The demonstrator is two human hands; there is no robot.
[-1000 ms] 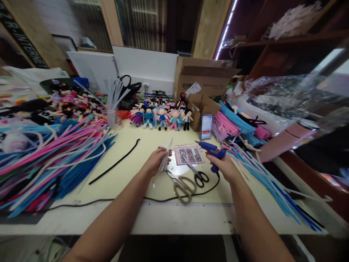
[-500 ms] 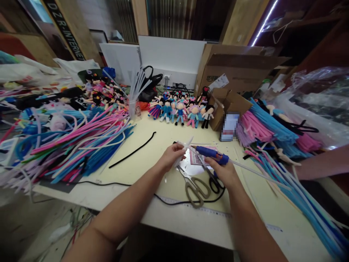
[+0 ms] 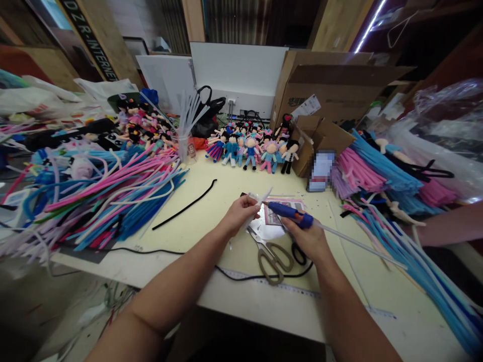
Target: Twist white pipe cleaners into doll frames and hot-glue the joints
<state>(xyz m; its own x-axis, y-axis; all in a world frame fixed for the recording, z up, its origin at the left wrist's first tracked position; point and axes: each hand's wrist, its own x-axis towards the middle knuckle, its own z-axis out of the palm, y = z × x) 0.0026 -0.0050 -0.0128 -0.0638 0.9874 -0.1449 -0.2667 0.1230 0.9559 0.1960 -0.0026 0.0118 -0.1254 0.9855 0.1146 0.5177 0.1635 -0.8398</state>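
My left hand [image 3: 241, 215] is closed on a white pipe cleaner [image 3: 265, 195], whose end sticks up past the fingertips. In my right hand [image 3: 307, 236] is a blue glue gun [image 3: 289, 212] with orange parts. Its nozzle points left and sits close to the white piece; whether they touch I cannot tell. A long pale glue stick [image 3: 362, 245] trails from the gun's back. Beneath the hands lie scissors with tan handles [image 3: 274, 261]. Black-handled scissors [image 3: 299, 253] are partly covered by my right hand. A pink printed card [image 3: 274, 215] lies under the gun.
Bundled pipe cleaners [image 3: 132, 201] cover the left side, more [image 3: 396, 171] the right. Small dolls [image 3: 251, 151] stand at the back, near a cardboard box [image 3: 332, 90] and a phone [image 3: 320, 172]. A black pipe cleaner [image 3: 184, 204] lies left of centre. A black cable [image 3: 166, 251] crosses the front.
The glue gun and my right hand have shifted slightly left and down, covering more of the black-handled scissors. The white piece is still in my left hand. The view has turned a little.
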